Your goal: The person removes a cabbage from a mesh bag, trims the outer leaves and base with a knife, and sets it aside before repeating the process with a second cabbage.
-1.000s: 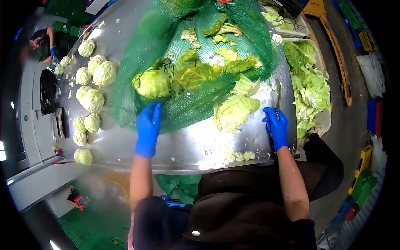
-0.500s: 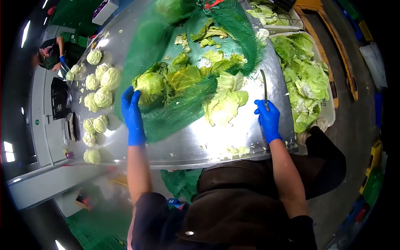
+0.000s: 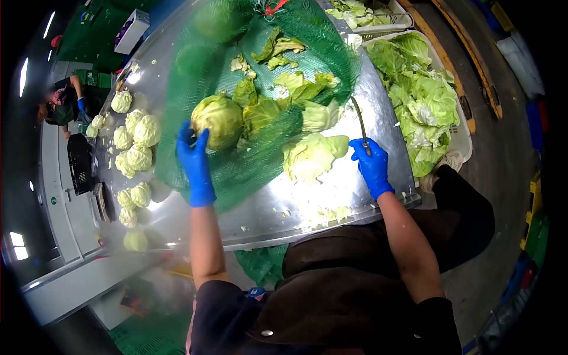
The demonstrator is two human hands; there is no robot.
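the cabbage head (image 3: 218, 121) sits on the green net (image 3: 248, 171) spread over the counter (image 3: 278, 207), just ahead of our left hand (image 3: 194, 163) and a little to its right. it is round, so it has no long axis to speak of. our left hand is much the nearer, open with fingers spread, seemingly touching the head's left flank. our right hand (image 3: 370, 165) is well apart to the right, closed round the handle of a knife (image 3: 358, 121) whose blade points away from us, beside loose leaves (image 3: 310, 157).
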